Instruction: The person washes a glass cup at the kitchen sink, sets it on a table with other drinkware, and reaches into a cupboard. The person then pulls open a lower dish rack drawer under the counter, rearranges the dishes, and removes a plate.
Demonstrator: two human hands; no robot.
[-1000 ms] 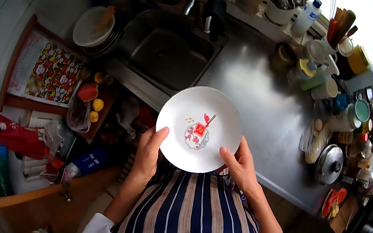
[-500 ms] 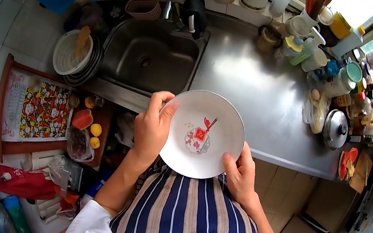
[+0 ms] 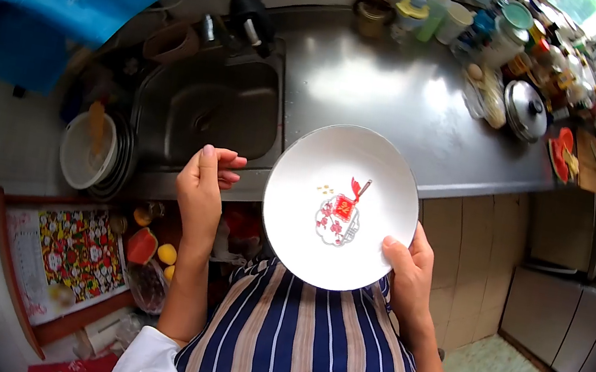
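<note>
A round white plate point(image 3: 307, 180) with a red and grey printed design faces up in front of the striped apron point(image 3: 304, 337). My right hand point(image 3: 411, 272) grips its right rim, thumb on the upper face and the fingers beneath, mostly hidden. Left of the plate, apart from its rim, my left hand point(image 3: 205, 186) is raised with nothing in it. Its fingers are loosely bent and a little apart, near the front edge of the sink point(image 3: 262, 156).
A steel counter point(image 3: 346, 84) runs right of the sink. Jars and bottles crowd its back, near a silver pot lid point(image 3: 525, 111). A white basket point(image 3: 73, 163) tops stacked pans at left. Below, a wooden tray point(image 3: 13, 261) holds a patterned sheet, with watermelon point(image 3: 142, 247) nearby.
My left hand has let go of the plate and moved left. My right hand still holds the plate, now slightly further right. The view has turned toward the right.
</note>
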